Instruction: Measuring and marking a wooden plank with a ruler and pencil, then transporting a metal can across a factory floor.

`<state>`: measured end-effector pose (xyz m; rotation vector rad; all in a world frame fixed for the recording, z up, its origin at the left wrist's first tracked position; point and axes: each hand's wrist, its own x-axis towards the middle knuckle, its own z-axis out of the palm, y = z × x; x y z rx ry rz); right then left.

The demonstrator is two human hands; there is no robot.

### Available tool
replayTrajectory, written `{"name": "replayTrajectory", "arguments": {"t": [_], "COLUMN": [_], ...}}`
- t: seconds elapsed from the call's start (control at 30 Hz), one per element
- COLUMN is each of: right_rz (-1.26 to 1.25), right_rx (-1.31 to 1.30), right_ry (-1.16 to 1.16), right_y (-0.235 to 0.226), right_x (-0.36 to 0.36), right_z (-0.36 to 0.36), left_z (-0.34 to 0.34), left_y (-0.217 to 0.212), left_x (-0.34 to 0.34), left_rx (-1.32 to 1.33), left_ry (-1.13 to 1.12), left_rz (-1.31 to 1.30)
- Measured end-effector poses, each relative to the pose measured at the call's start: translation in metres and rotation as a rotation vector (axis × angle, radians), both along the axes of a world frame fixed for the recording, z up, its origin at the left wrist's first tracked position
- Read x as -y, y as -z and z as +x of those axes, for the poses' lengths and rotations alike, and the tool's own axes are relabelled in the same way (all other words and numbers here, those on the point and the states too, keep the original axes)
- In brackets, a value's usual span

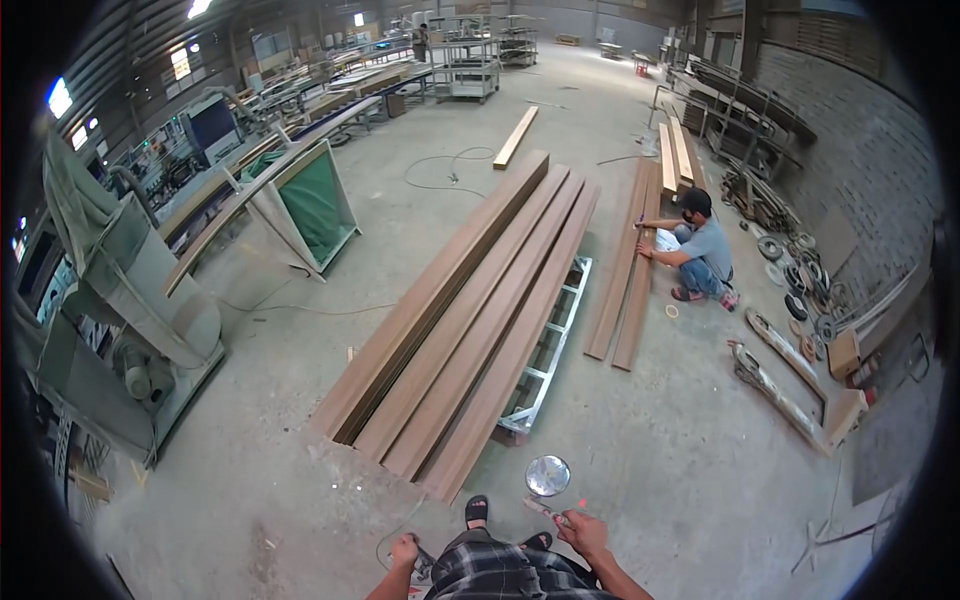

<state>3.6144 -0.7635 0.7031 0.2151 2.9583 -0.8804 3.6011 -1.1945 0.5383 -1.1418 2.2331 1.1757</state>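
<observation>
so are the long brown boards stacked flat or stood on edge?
Flat. The long brown boards lie side by side on a metal frame, broad faces up.

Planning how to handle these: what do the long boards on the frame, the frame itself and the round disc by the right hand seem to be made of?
Long boards: look like wood or wood composite, an even matte brown with straight edges. Frame: seems to be metal, pale grey with a slight shine. Round disc: shiny and reflective, probably metal or mirror; too small to tell.

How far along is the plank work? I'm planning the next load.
Done, it seems: long brown planks lie stacked on a metal frame. In hand: the right hand holds a small tool near a round tin; the left hand is low by the knee. A crouching person works on two floor planks.
</observation>
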Motion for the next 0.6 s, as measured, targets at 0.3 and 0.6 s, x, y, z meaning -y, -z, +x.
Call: {"name": "replayTrajectory", "arguments": {"t": [0.3, 0.6], "right_rz": [0.05, 0.051], "right_rx": [0.006, -0.035], "right_ry": [-0.15, -0.446], "right_y": [-0.011, -0.024], "right_x": [0.041, 0.098], "right_z": [-0.052, -0.107], "left_z": [0.02, 0.023], "left_y": [0.014, 0.02], "left_x": [0.03, 0.029], "left_rx": [-0.101, -0.103], "left_ry": [-0.167, -0.193], "left_rz": [-0.12, -0.109]}}
